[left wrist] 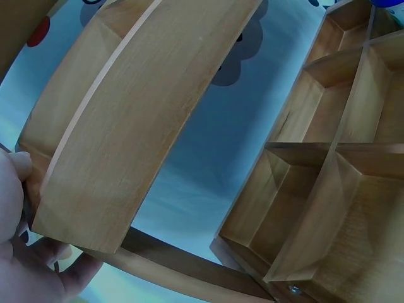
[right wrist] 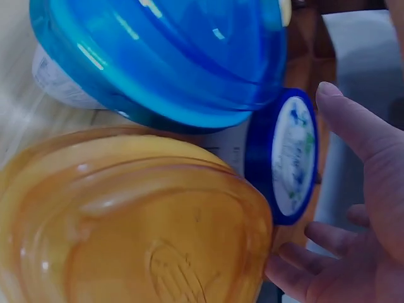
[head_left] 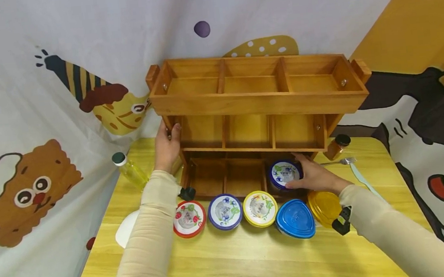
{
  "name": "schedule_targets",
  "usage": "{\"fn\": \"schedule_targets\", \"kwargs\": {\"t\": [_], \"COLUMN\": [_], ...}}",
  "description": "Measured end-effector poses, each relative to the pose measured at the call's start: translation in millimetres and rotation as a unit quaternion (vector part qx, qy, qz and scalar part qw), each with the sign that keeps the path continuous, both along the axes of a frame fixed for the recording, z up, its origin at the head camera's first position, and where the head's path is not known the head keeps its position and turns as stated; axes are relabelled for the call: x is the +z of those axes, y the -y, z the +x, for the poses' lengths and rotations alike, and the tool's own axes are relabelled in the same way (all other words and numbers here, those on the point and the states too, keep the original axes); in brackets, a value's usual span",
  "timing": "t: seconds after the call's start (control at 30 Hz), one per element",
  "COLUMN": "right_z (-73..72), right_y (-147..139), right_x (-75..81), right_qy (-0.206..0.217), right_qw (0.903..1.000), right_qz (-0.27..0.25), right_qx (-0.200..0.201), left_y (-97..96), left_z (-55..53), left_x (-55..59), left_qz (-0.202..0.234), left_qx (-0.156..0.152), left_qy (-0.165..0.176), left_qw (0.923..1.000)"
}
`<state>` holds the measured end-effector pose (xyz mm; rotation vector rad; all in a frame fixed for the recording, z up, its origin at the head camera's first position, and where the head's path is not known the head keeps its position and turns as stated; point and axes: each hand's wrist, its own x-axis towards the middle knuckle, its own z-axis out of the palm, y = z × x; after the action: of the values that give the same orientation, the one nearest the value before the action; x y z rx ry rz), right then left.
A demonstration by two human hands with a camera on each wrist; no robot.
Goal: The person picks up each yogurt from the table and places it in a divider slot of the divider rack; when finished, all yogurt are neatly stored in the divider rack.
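A three-tier wooden rack [head_left: 258, 101] with divided compartments stands at the back of the table. My left hand [head_left: 167, 149] grips the side of its middle tier, thumb on the front and fingers behind, as the left wrist view shows. In the bottom tier's right compartment sits a blue-lidded tub [head_left: 284, 174] with blueberries on its label. Beside that tub is my right hand [head_left: 314, 175], its thumb and fingers spread around the lid's edge. The right wrist view shows the fingers [right wrist: 297, 262] fairly straight, with space between palm and lid [right wrist: 294, 156].
Before the rack stand a red-rimmed tub [head_left: 189, 219], a purple-blue tub [head_left: 225, 212], a yellow tub [head_left: 260, 209], a blue-lidded container [head_left: 296, 219] and an orange-lidded one [head_left: 325, 209]. A green-capped bottle [head_left: 130, 170] stands left; a dark-capped jar [head_left: 338, 146], fork [head_left: 346, 161] and pale-green utensil [head_left: 364, 180] are right.
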<state>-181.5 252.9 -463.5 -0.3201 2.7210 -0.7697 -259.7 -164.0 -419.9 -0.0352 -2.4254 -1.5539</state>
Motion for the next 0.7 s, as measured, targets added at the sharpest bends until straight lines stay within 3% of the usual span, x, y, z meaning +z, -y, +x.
{"fn": "schedule_targets", "kwargs": {"t": [0.27, 0.5, 0.7], "right_z": [25.5, 51.7, 76.2], "right_y": [-20, -40, -53], "right_x": [20.9, 31.2, 34.5], "right_qy": [0.037, 0.026, 0.013], "right_qw": [0.9976, 0.9929, 0.9842], "right_qz": [-0.04, -0.101, -0.149], "right_qx": [-0.043, -0.058, -0.094], "left_y": [0.1, -0.5, -0.4], "left_z": [-1.1, -2.5, -1.7], "left_x": [-1.1, -1.6, -1.5], "left_qz": [0.003, 0.011, 0.004], "left_qx": [-0.005, -0.005, -0.001], "left_qy": [-0.009, -0.015, -0.02], "left_qw": [0.9999, 0.9998, 0.9998]}}
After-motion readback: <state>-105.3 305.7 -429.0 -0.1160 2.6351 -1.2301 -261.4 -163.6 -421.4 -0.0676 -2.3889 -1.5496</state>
